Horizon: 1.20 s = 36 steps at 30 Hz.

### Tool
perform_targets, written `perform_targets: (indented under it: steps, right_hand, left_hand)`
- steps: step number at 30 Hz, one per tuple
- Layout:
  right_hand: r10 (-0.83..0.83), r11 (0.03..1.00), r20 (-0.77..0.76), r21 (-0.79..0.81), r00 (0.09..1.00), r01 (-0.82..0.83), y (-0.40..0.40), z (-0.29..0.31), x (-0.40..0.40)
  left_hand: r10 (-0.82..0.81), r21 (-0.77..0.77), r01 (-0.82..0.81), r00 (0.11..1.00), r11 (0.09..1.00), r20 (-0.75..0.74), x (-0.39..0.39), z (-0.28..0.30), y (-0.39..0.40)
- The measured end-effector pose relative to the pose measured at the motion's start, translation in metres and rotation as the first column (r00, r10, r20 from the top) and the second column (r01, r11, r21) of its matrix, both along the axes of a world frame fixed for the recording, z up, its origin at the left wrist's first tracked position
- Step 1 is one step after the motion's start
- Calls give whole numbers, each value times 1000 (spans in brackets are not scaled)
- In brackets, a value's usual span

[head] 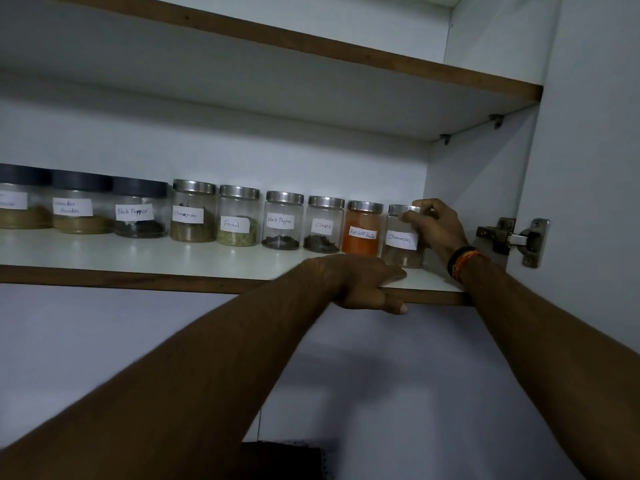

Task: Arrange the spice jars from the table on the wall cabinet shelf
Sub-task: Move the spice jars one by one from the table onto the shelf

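A row of labelled glass spice jars stands on the white shelf (207, 261) of the wall cabinet. At the right end is a steel-lidded jar labelled cinnamon (401, 242), and my right hand (434, 226) grips it by the lid and far side. To its left stand the red chilli powder jar (363, 233), the cloves jar (323, 226), a black pepper jar (283, 223), a fennel jar (238, 220) and another cinnamon jar (193, 214). Three wider dark-lidded jars (140, 211) continue to the left. My left hand (363, 282) clasps the shelf's front edge, thumb underneath.
The cabinet's right side wall (478, 188) is close beside the end jar. A metal door hinge (512, 239) sits on the frame at the right. An upper shelf (311, 43) hangs overhead. A dark object (284, 459) shows at the bottom edge.
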State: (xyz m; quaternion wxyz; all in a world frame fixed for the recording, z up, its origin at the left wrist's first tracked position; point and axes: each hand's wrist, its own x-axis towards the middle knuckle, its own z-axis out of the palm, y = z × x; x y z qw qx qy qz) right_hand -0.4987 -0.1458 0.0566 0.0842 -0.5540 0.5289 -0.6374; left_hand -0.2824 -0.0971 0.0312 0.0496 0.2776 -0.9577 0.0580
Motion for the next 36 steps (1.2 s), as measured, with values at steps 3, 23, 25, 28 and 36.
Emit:
perform_targets:
  steps: [3,23,25,28,36]
  right_hand:
    - [-31,999,-40,-21,999,30,-8,3,-1]
    - [-160,986,-214,8,964,166,-33,6,-15]
    - [-168,985,-218,11,961,174,-33,4,-16]
    - [-173,983,-231,20,957,182,-34,3,-17]
    - [-153,983,-247,59,957,172,-35,5,-18]
  left_hand:
    - [-4,13,4,1000,1000,-13,0,1,-2]
    - [24,81,-22,999,996,-26,-1,3,2]
    - [24,81,-21,999,996,-29,-1,3,2]
    - [25,83,-23,999,996,-33,-1,3,2]
    - [29,89,-26,999,996,-32,-1,3,3]
